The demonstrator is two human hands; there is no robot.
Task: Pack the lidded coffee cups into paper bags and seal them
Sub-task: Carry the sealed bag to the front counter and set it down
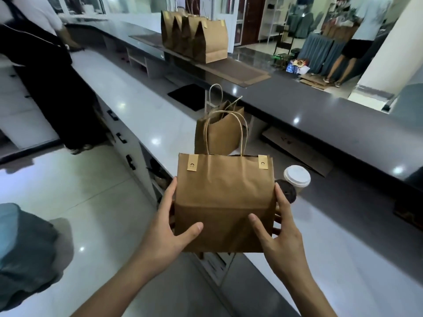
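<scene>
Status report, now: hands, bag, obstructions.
Left hand and right hand grip sealed bag, lifted. White-lidded cup waits beside it. Open bag behind. Nothing blocking.

Just past my fingers, the white table [142, 104] carries an open paper bag [217, 133], a white-lidded cup [297, 177] and a dark-lidded cup [287, 191]. Well beyond, sealed bags [199, 40] line the dark ledge [297, 104].

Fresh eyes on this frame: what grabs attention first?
The sealed paper bag front and centre, its top closed with two stickers, gripped at its sides by the left hand and right hand. Just right of it on the counter stands a white-lidded cup beside a dark-lidded cup, with an open bag behind. Further back, a row of closed bags lines the dark upper counter.
</scene>
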